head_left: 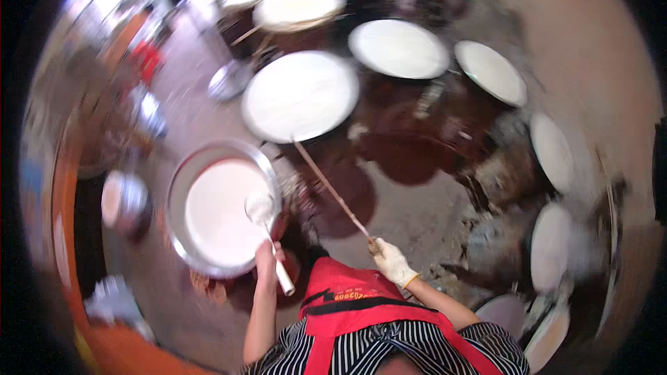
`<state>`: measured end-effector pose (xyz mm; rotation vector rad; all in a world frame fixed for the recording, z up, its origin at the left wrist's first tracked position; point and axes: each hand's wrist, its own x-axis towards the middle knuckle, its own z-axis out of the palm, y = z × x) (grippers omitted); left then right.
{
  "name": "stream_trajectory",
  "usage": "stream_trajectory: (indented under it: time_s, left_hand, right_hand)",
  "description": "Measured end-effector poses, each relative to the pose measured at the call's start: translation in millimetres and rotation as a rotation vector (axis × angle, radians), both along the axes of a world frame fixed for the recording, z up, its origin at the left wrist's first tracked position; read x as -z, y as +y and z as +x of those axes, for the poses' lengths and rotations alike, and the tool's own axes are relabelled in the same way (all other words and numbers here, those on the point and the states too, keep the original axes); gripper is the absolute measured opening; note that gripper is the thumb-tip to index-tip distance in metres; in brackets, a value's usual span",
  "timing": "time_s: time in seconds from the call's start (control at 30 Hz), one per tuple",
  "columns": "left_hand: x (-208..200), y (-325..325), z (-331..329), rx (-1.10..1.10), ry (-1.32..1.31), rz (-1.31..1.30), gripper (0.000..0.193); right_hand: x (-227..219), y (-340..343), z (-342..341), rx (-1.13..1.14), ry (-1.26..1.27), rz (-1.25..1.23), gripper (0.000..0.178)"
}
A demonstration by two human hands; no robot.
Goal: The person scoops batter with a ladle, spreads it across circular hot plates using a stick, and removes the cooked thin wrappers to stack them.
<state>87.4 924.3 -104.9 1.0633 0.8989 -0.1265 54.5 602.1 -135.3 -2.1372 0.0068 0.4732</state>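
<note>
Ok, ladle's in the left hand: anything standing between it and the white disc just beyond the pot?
Yes: in this view, the far-right rim of the metal pot lies between the ladle and that white disc. The stick in the gloved right hand also shows its tip at the disc's near edge.

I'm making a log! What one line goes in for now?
Left hand: bare, holding ladle at pot of white liquid | Right hand: gloved, holding stick pointing at white disc | Contact: unclear
</note>
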Motion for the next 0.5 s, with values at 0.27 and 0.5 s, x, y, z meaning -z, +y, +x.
stream_trajectory:
  time_s: [0.27,0.5]
  left_hand:
    - [48.2,212.1,24.1,0.93,0.143,1.334,0.041]
    - [170.2,215.6,36.6,0.26,0.429,1.025,0.031]
  right_hand:
    - [-22.7,136.5,121.9,-0.663,-0.102,-0.16,0.059]
    - [9.4,314.4,191.9,-0.921,-0.162,-0.467,0.066]
